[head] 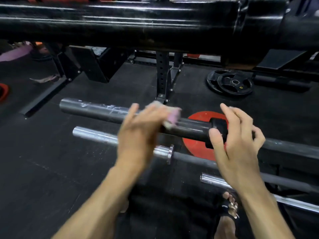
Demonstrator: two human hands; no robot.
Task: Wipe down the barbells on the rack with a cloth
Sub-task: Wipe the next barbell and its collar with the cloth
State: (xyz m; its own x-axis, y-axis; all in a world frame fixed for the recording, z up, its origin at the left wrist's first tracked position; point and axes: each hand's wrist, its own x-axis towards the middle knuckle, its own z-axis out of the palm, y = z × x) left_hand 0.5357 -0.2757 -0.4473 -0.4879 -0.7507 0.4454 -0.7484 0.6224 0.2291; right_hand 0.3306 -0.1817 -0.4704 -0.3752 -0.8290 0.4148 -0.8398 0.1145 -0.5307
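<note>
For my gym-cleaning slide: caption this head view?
Left hand wipes a dark barbell sleeve with a pink cloth; right hand at its collar.

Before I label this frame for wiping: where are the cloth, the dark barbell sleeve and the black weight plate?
cloth (170, 116): head view, pink fold beyond the left hand's fingers.
dark barbell sleeve (96, 110): head view, bare scuffed stretch.
black weight plate (229, 82): head view, spoked face.

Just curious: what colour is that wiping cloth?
Pale pink, blurred, in the head view: cloth.

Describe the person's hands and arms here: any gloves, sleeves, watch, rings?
Both forearms are bare to the frame's bottom edge: no sleeves in view. The left hand and right hand wear no gloves. No watch, wristband or ring shows on either, though motion blur softens the left hand's fingers.
</note>
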